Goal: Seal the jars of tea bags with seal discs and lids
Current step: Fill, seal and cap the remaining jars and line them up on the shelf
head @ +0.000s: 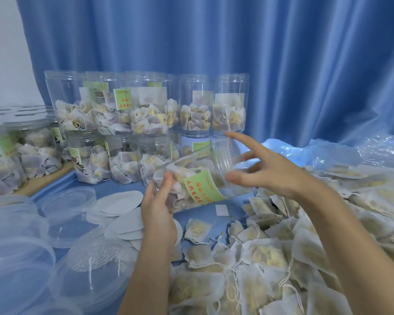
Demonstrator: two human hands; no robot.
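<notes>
Work surface crowded on all sides. Left edge taken up by clear plastic lids (71, 208), lying open side up and overlapping. White seal discs (121, 202) are fanned in a loose pile just right of the lids, touching the left hand's wrist side. Right half of the table is buried under loose tea bags (259, 255), heaped to the near edge. A small patch of bare blue cloth (223, 221) is left between discs and tea bags, directly under the held jar.

At the back, open filled jars (146, 105) are stacked in two tiers against the blue curtain (214, 42). Lidded jars (21, 146) are seen at far left on a wooden board.

Held jar (200, 178): clear, green label, part-filled with tea bags, tilted on its side above the table, mouth pointing right and slightly up, no lid on it.

Left hand (159, 208): raised from below, fingers and thumb wrapped round the jar's base end.

Right hand (266, 171): reached in from the right at the jar's mouth; index finger extended up and left, thumb straight below it, remaining fingers loosely bent against the rim. Nothing is seen gripped in it.
</notes>
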